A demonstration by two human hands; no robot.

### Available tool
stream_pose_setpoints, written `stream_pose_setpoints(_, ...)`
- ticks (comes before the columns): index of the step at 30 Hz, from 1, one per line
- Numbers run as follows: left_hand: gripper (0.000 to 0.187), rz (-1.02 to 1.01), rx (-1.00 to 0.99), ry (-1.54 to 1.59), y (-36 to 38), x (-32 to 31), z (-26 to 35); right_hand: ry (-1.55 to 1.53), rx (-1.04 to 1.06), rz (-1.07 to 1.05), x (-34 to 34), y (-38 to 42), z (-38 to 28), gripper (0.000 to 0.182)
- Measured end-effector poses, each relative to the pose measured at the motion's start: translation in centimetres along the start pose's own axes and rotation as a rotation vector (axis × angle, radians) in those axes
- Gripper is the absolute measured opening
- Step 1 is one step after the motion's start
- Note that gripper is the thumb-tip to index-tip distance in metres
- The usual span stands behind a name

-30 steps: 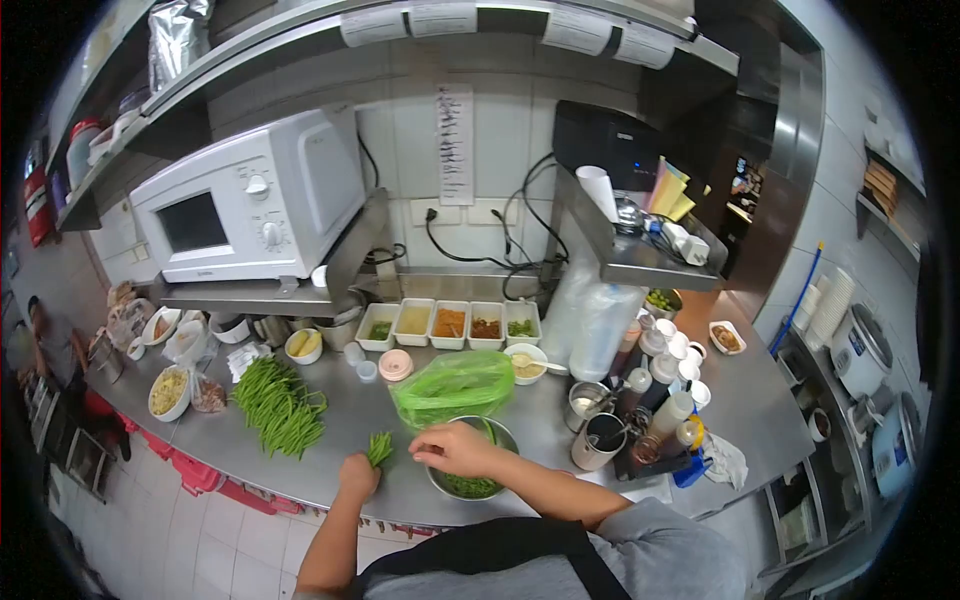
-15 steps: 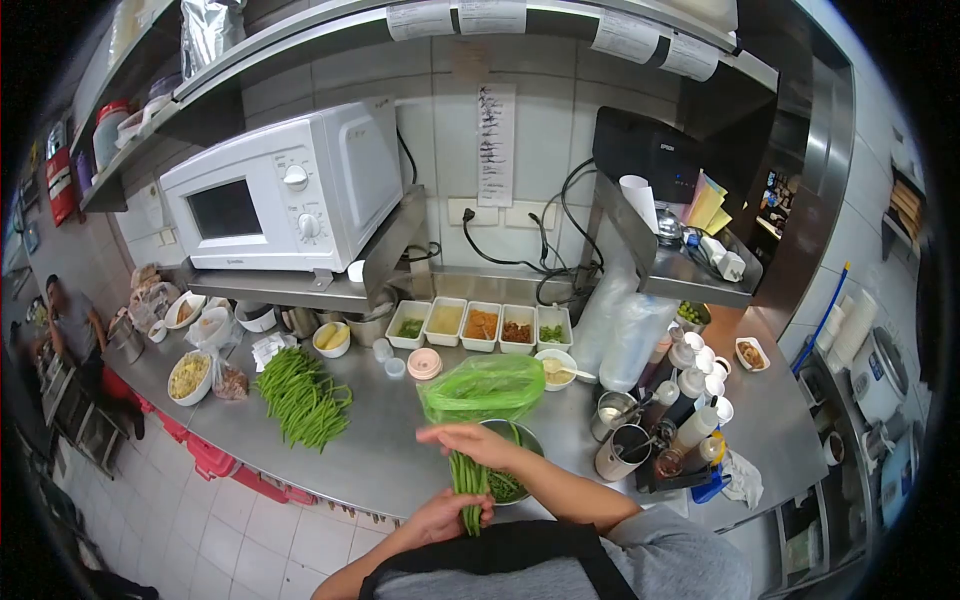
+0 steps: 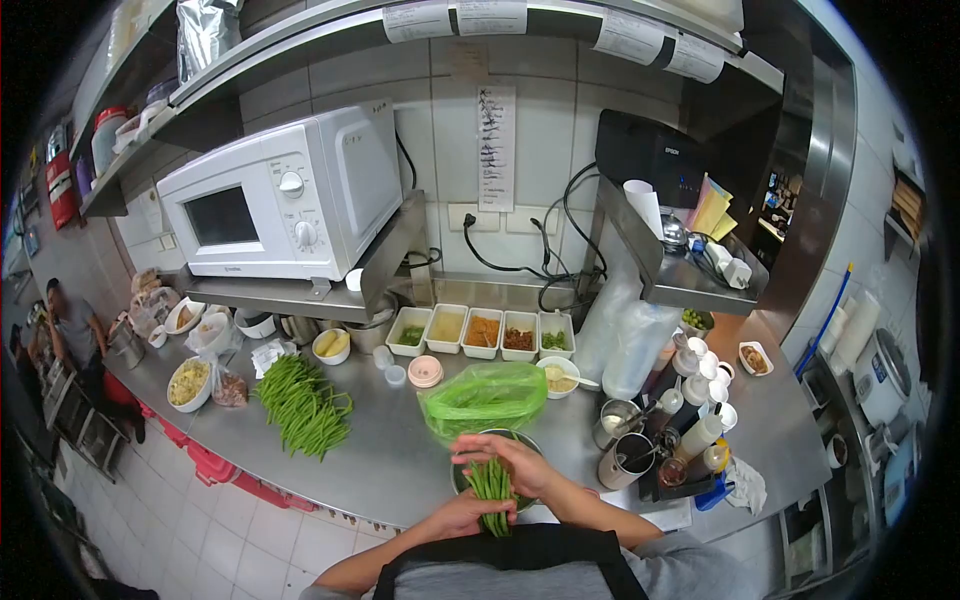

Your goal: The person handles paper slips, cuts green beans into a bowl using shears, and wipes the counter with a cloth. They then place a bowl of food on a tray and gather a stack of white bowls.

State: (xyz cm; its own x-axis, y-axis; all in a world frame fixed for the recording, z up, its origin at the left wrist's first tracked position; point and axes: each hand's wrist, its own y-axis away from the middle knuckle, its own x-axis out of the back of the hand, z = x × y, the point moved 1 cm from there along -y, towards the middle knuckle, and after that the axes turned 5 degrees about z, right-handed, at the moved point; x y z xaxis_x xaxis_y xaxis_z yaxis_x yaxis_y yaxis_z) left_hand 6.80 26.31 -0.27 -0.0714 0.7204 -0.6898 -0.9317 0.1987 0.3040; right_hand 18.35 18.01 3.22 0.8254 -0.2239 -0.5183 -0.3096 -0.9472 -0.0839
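My left hand [image 3: 462, 517] is closed around a bunch of green beans [image 3: 490, 490], which stands upright close to my apron. At the top ends of the bunch is my right hand [image 3: 515, 466], its fingers stretched out and slightly curved over the tips. Behind both hands sits a metal bowl [image 3: 531, 442], partly covered by them. A green plastic bag [image 3: 480, 398] lies just beyond its rim. A larger pile of green beans [image 3: 300, 402] rests on the steel counter to the left.
Several white tubs of chopped food [image 3: 482, 332] line the back of the counter [image 3: 400, 450]. Sauce bottles [image 3: 690, 430] and a metal utensil container [image 3: 625, 462] stand at right. A microwave [image 3: 290, 195] sits on a shelf above. Another person [image 3: 78, 325] is at far left.
My right hand has drawn back, its fingers now curving over the bean tips. The bunch and my left hand have shifted slightly right, in front of the bowl.
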Motion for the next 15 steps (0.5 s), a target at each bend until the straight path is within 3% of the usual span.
stream_pose_setpoints(3, 0.025, -0.075, 0.034, -0.073, -0.3, 0.2, 0.0, 0.294, 0.011, -0.084, 0.5, 0.4, -0.5, 0.042)
stream_pose_setpoints(6, 0.024, -0.156, 0.007, -0.173, -0.5, 0.8, -0.5, 0.909, 0.100, -0.092, -0.7, 1.0, -1.9, 0.033)
stream_pose_setpoints(9, 0.022, -0.170, -0.004, -0.159, -0.7, 1.6, -1.1, 0.909, 0.147, -0.028, -0.4, 0.8, -1.0, 0.028)
stream_pose_setpoints(12, 0.018, -0.097, -0.044, 0.016, -0.3, 1.7, -1.0, 1.090, 0.619, 0.298, -2.3, 1.0, -1.5, 0.028)
stream_pose_setpoints(15, 0.012, 0.036, -0.125, 0.140, 1.1, 1.7, -0.6, 0.936, 0.594, 0.528, -1.8, 2.6, -2.8, 0.022)
